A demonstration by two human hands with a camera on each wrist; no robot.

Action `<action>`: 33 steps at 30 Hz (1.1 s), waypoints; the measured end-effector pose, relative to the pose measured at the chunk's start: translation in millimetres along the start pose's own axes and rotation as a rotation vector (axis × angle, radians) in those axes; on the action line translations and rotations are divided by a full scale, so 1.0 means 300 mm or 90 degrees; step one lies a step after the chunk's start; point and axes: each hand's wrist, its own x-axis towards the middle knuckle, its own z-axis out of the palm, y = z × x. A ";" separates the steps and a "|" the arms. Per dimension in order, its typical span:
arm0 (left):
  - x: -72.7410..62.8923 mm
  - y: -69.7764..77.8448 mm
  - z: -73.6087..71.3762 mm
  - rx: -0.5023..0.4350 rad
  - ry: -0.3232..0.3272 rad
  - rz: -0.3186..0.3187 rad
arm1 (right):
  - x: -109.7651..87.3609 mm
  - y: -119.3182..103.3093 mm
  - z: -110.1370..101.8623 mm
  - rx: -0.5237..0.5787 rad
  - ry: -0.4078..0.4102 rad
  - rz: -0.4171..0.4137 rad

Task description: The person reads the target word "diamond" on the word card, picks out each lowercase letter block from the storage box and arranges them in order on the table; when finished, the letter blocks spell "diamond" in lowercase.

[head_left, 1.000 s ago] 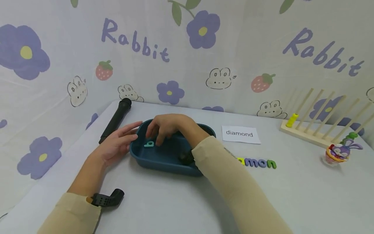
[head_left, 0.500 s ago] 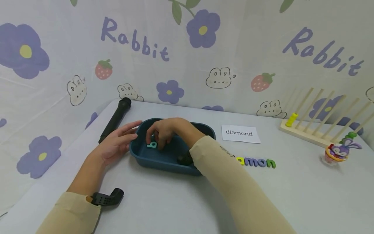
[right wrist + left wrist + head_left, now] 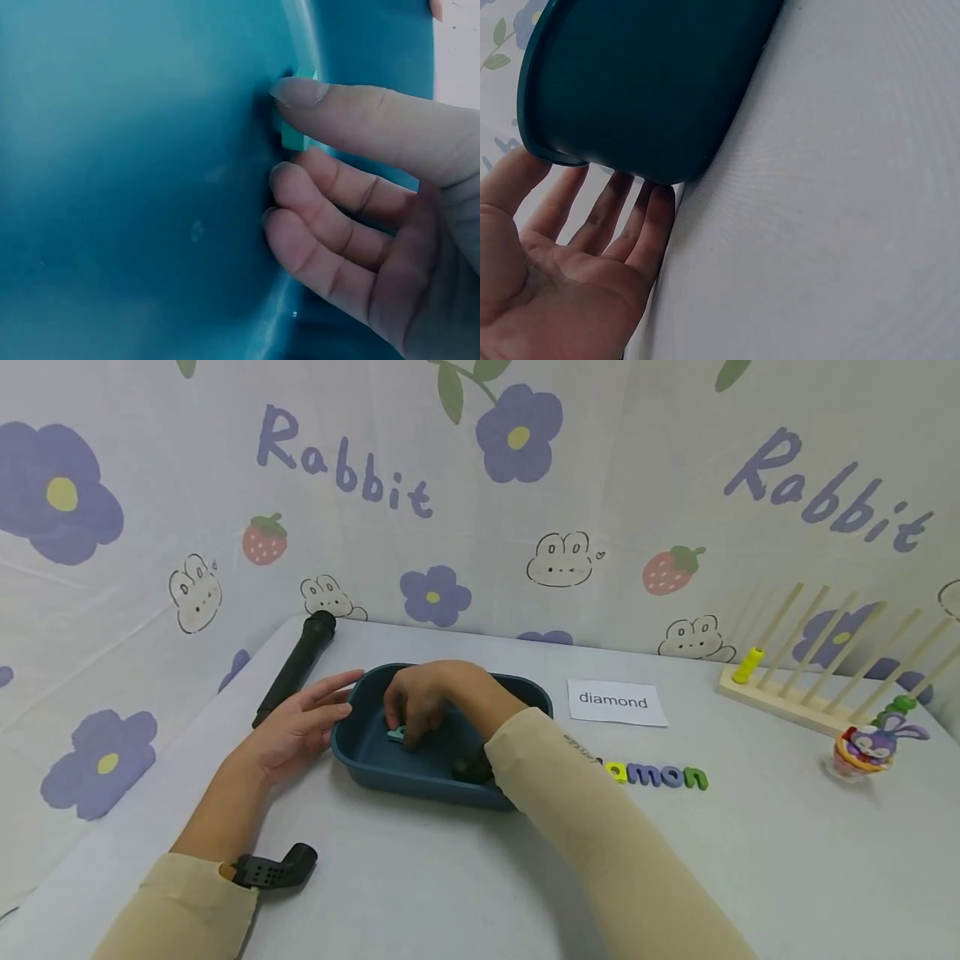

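A dark blue-green plastic tub sits on the white table. Inside it, my right hand pinches a small green toy letter near the tub floor; the fingers hide most of its shape. The right wrist view shows the thumb over the letter, with the other fingers curled beneath. At the tub's left end, my left hand touches the outer wall with its fingers stretched out, thumb up at the rim, as the left wrist view shows. The right forearm hides part of a row of coloured letters.
Behind the row lies a white card printed "diamond". A black microphone lies back left. At right are a wooden peg rack with yellow and green beads and a purple rabbit figurine. A patterned cloth hangs behind.
My right hand has lowered onto the green letter and closed thumb and fingers on it, turning and covering it. The left hand has stayed at the tub's end.
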 end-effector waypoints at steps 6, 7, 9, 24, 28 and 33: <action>0.002 0.006 0.000 -0.004 -0.001 -0.004 | -0.030 0.009 -0.024 0.041 0.017 -0.005; 0.002 0.007 0.000 -0.005 -0.003 -0.004 | -0.034 0.011 -0.028 0.047 0.023 -0.008; 0.003 0.008 0.001 -0.007 -0.003 -0.005 | -0.039 0.014 -0.035 0.050 0.034 -0.017; 0.009 0.001 0.003 0.001 -0.005 -0.006 | -0.137 0.010 -0.098 0.197 0.065 -0.107; 0.006 0.000 0.005 0.010 -0.003 -0.006 | -0.174 0.012 -0.106 0.201 0.083 -0.118; 0.003 -0.002 0.004 0.015 -0.003 0.002 | -0.216 0.021 -0.106 0.212 0.110 -0.136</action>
